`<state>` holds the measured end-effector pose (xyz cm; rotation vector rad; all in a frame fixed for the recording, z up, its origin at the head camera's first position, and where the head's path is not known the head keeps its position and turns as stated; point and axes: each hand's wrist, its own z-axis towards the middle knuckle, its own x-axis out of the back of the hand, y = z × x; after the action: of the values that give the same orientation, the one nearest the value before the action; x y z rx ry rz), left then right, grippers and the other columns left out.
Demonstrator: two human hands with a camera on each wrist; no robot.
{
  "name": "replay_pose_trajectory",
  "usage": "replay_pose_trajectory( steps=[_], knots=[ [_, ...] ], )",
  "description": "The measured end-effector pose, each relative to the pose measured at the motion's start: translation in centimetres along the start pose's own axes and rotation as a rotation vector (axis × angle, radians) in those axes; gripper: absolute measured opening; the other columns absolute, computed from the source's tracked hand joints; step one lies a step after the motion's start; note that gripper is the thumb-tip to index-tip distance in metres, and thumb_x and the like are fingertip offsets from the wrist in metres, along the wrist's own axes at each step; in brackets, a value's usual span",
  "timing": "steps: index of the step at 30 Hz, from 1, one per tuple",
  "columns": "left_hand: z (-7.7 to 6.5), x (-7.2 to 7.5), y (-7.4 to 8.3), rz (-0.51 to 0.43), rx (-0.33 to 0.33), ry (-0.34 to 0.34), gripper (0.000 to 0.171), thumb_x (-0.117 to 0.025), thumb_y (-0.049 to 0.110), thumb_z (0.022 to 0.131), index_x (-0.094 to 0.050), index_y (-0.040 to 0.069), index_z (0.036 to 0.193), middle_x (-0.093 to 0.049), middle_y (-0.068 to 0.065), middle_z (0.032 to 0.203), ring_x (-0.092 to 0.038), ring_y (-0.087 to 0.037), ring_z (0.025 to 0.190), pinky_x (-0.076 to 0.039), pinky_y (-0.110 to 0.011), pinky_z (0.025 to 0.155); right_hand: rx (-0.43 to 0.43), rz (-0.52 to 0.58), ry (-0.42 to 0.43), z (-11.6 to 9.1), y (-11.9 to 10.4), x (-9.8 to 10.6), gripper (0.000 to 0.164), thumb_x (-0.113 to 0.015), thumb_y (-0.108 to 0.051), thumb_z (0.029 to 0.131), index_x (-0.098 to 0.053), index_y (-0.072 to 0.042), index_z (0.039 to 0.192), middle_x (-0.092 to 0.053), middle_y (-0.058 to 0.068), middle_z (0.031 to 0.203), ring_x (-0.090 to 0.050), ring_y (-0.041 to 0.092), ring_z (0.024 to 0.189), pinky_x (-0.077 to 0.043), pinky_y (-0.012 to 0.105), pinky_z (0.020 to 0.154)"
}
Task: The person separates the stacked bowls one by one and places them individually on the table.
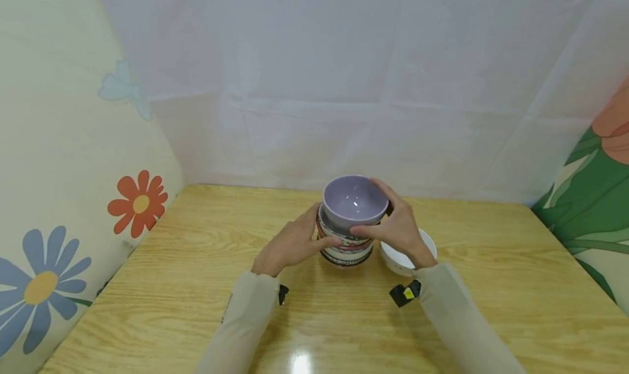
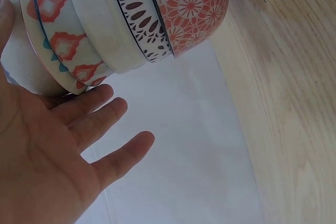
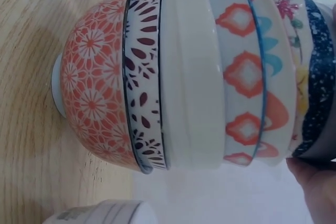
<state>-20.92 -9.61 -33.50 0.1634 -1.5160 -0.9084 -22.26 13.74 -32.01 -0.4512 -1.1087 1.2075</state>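
A lilac bowl (image 1: 355, 199) sits tilted at the top of a stack of patterned bowls (image 1: 344, 252). My right hand (image 1: 397, 226) grips this bowl, with the thumb at its near side and the fingers along the right rim. At the stack's left side my left hand (image 1: 293, 243) touches the upper bowls, thumb across the front. Three of its fingers (image 2: 126, 156) stretch out spread and straight; the index finger is hidden. Lowest in the stack is a coral bowl with white flowers (image 3: 94, 77). Above it come a dark-petal pattern, a plain white band, orange motifs and a speckled blue rim.
A white bowl (image 1: 399, 256) stands just right of the stack, partly under my right wrist. The wooden table (image 1: 196, 286) meets a pale cloth backdrop (image 1: 304, 90) behind the stack. Flowered cloth (image 1: 59, 161) hangs at the left, and more at the right.
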Motion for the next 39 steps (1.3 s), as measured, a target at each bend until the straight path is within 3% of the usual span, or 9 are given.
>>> replay_pose_trajectory(
  steps=[11,23,35,39],
  knots=[
    [0.0,-0.1,0.0,0.001,0.009,0.010,0.097,-0.058,0.064,0.082,-0.012,0.019,0.154,-0.039,-0.007,0.149,-0.045,-0.029,0.131,-0.040,-0.047,0.105,-0.023,-0.009,0.031,0.0,-0.4,0.8,0.104,-0.090,-0.007,0.060,-0.034,-0.004,0.147,-0.047,0.023,0.138,-0.051,0.037,0.121,-0.045,0.047,0.101],
    [0.0,-0.1,-0.1,0.009,0.003,0.012,0.095,-0.058,0.064,0.081,-0.015,0.020,0.154,-0.045,-0.006,0.143,-0.050,-0.027,0.127,-0.043,-0.046,0.103,0.009,-0.054,0.082,-0.3,-0.8,2.4,0.103,-0.088,-0.003,0.061,-0.031,0.004,0.146,-0.044,0.025,0.142,-0.049,0.037,0.125,-0.041,0.047,0.104],
    [0.1,-0.1,-0.1,-0.003,0.006,0.011,0.094,-0.059,0.062,0.082,-0.015,0.021,0.154,-0.044,-0.005,0.145,-0.047,-0.026,0.130,-0.041,-0.046,0.105,-0.044,-0.086,0.092,-0.7,-1.3,4.1,0.107,-0.088,-0.007,0.062,-0.026,0.003,0.148,-0.040,0.025,0.145,-0.044,0.038,0.129,-0.038,0.048,0.107],
    [0.0,-0.2,-0.1,-0.007,0.007,0.012,0.094,-0.059,0.062,0.082,-0.015,0.022,0.154,-0.042,-0.005,0.147,-0.046,-0.026,0.131,-0.041,-0.046,0.105,-0.040,-0.098,0.105,-0.9,-0.9,4.7,0.107,-0.088,-0.006,0.062,-0.025,0.004,0.148,-0.040,0.024,0.145,-0.046,0.036,0.128,-0.041,0.040,0.106]
  ],
)
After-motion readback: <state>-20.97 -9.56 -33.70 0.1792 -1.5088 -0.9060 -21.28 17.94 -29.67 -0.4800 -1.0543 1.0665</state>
